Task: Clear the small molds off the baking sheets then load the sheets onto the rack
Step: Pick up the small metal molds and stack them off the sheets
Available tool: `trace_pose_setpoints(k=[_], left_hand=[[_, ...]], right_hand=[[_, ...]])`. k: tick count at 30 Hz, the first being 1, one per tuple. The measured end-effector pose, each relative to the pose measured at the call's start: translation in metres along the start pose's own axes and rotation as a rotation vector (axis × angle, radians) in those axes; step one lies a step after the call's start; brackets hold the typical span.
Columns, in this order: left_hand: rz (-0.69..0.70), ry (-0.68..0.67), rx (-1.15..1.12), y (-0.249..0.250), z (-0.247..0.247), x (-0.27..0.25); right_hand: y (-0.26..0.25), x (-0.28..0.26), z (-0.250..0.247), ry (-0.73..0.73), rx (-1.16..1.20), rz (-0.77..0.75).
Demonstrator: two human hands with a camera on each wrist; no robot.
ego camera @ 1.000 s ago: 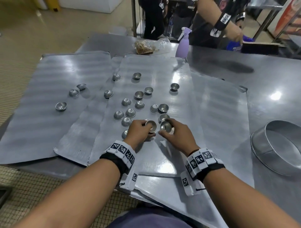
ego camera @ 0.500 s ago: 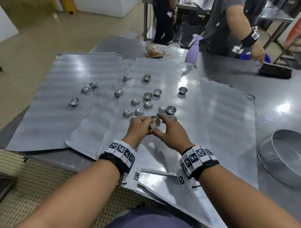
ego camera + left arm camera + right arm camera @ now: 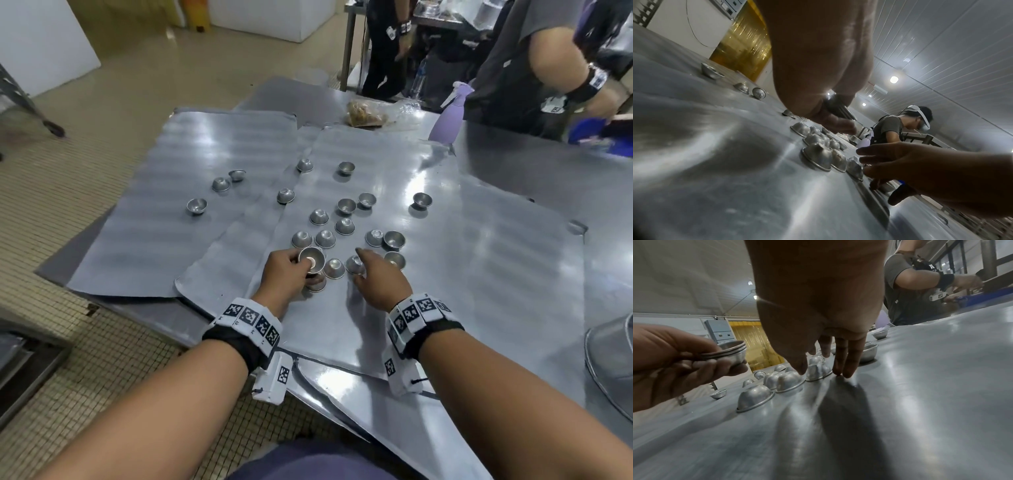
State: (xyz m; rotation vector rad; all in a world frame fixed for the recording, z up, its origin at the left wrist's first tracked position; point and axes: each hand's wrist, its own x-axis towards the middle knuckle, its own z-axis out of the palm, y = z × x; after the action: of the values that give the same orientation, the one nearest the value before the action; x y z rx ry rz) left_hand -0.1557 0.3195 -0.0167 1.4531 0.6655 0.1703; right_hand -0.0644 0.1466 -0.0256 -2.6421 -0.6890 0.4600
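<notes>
Several overlapping baking sheets [image 3: 445, 274] cover the steel table. Small metal molds [image 3: 346, 205] lie scattered on the centre sheet, some upside down, and three more [image 3: 197, 206] sit on the left sheet. My left hand [image 3: 305, 267] grips a nested stack of molds [image 3: 311, 260], seen edge-on in the right wrist view [image 3: 731, 352] and half hidden by the palm in the left wrist view [image 3: 838, 107]. My right hand [image 3: 359, 265] reaches down with straight fingers over an upside-down mold [image 3: 818, 369], thumb on one side and fingertips [image 3: 842, 371] touching the sheet on the other.
A round metal pan [image 3: 609, 370] sits at the right edge. At the far side are a purple spray bottle [image 3: 448, 116] and a plastic bag of food [image 3: 363, 114]. Another person [image 3: 513, 61] works across the table. The sheets overhang the near-left table edge.
My right hand let go of the mold it brought to the left hand's stack and moved right, down onto an upside-down mold. The left hand keeps the stack.
</notes>
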Motion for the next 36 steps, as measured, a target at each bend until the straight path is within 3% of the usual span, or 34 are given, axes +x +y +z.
trace_pose_setpoints(k=[4,8,17,22,36], left_hand=[[-0.019,-0.044,0.03,-0.001,-0.001,-0.003],[-0.056,-0.056,0.037,-0.001,0.0,-0.004],[-0.07,-0.076,0.036,-0.003,0.006,-0.004],[-0.036,-0.113,0.043,-0.007,0.015,-0.004],[-0.034,-0.13,0.078,-0.014,0.051,-0.024]], right_hand=[[0.0,0.01,0.005,-0.059,-0.098,-0.012],[0.0,0.007,0.011,-0.029,-0.107,0.055],[-0.011,-0.025,0.005,0.057,-0.049,0.0],[-0.001,-0.034,0.013,0.182,0.118,0.077],[0.029,-0.066,0.007,0.169,0.162,0.073]])
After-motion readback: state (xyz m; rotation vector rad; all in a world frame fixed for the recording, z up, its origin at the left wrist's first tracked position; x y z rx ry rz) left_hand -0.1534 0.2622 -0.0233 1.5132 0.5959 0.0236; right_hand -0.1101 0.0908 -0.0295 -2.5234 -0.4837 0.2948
